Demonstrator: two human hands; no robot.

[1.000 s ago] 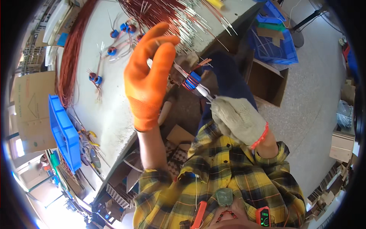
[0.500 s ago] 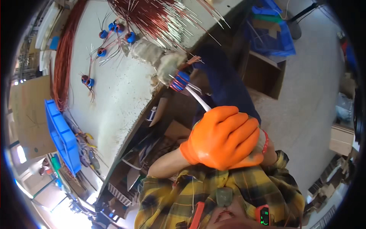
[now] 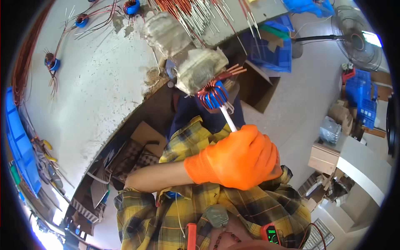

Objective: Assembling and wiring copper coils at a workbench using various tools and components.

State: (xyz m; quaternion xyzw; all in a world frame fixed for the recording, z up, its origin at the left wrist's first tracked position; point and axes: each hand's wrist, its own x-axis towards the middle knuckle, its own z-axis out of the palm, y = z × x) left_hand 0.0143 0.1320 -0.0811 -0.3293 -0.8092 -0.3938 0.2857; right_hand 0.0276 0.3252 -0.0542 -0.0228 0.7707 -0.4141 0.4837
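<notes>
My left hand (image 3: 237,158), in an orange glove, is closed in a fist around a thin white rod (image 3: 228,118). The rod runs up to a blue ring core (image 3: 216,95) wound with reddish copper wire. Beside the core sits a cloth-wrapped lump (image 3: 202,68) at the table's corner. A short bundle of copper wire ends (image 3: 233,72) juts out above the core. My right hand is almost wholly hidden behind the orange glove, and its fingers do not show.
More wound blue cores (image 3: 52,62) lie on the worn white table (image 3: 104,83), near a heap of red wires with bare ends (image 3: 200,16). Pliers (image 3: 49,158) and a blue tray (image 3: 21,141) are at the left. An open carton (image 3: 260,85) and a fan (image 3: 358,39) stand right.
My view has shifted, so the table sits further left. The gloved fist is still on the white rod, nearer the core now, and the right cuff seen before is hidden.
</notes>
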